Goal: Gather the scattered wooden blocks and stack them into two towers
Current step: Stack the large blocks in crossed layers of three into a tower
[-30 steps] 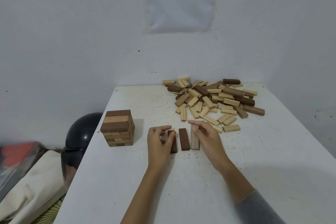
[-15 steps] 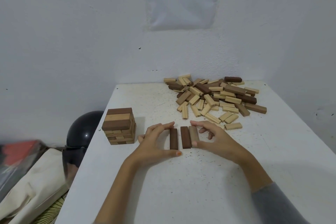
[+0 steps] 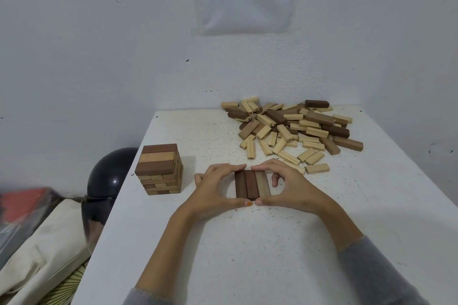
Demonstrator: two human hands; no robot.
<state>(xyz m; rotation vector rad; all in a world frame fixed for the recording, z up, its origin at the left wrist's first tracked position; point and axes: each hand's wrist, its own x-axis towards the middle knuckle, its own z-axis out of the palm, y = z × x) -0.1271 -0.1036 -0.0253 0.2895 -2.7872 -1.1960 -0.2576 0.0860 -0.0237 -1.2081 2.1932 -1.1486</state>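
1. The three-block row (image 3: 251, 184), two dark blocks and one lighter brown, lay flat on the table (image 3: 247, 255) between the two hands, long sides touching and ends level. One second earlier the blocks had been spread apart, the lighter one tipped on edge under the right fingers. Half a second earlier all three lay flat with narrow gaps.
2. The left hand (image 3: 215, 188) was curled round the row's left side, thumb at the near ends and index finger over the far ends. The right hand (image 3: 290, 188) mirrored it on the lighter block's side. The thumb tips almost met in front of the row. Both hands pressed inward; neither lifted anything.
3. Judgement: the gaps were closed, so the base course of the second tower was squared. A crosswise course was due next.
4. The first tower (image 3: 159, 169) stood to the left of the left hand, apart from it, several courses high and not handled.
5. The loose block pile (image 3: 292, 126) lay beyond the right hand, its nearest pale blocks just behind the knuckles. Most of the task remained.
6. A black helmet (image 3: 109, 176) sat off the table edge, further left of the tower.
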